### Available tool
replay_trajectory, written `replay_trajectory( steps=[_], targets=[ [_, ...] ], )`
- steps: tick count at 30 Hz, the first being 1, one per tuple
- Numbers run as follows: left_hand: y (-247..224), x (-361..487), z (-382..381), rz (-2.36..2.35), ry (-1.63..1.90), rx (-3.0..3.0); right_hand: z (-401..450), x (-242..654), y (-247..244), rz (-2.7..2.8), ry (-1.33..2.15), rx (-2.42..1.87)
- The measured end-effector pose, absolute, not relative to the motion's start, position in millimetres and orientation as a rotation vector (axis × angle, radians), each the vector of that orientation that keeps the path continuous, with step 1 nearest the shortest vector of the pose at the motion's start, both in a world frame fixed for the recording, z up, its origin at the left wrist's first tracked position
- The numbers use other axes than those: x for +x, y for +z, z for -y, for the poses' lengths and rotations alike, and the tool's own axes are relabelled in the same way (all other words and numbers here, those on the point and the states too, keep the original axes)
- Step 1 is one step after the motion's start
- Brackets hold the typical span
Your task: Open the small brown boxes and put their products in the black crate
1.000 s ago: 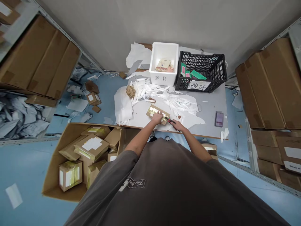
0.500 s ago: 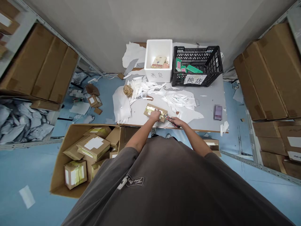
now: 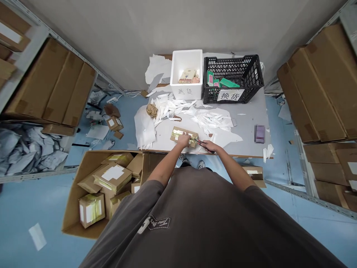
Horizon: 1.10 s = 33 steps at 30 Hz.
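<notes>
Brown box (image 3: 177,134) held under left hand (image 3: 184,140), seemingly unopened (tape (image 3: 192,143) on); right hand (image 3: 209,146), near left, grips a tool (image 3: 200,143).

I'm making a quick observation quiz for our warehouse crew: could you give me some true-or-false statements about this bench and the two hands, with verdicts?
1. The left hand is on the taped box. True.
2. The right hand holds a roll of tape. False: it holds a slim red-and-black tool.
3. The white bin stands to the left of the black crate. True.
4. The green items are in the white bin. False: they lie in the black crate.
5. The crumpled brown paper lies beside white scraps. True.
</notes>
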<state>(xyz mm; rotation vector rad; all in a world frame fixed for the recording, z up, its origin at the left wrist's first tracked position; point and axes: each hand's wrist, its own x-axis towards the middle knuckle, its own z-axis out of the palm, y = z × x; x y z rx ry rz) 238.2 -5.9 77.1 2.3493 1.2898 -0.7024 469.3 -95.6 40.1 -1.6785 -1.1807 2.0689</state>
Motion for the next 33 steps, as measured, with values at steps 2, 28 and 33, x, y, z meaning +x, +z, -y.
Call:
replay_trajectory(
  steps=[2, 28, 33],
  targets=[
    [75.8, 238.0, 3.7, -1.287, -0.698, 2.344, 96.0, 468.1, 39.1, 1.178, 2.091, -1.667],
    [75.5, 230.9, -3.8, -1.295, -0.675, 2.321, 88.5, 461.9, 33.8, 1.411, 1.683, -1.999],
    [74.1, 226.6, -2.3, -1.298, -0.612, 2.321, 69.8, 445.1, 37.8, 1.660, 1.450, -2.163]
  ],
)
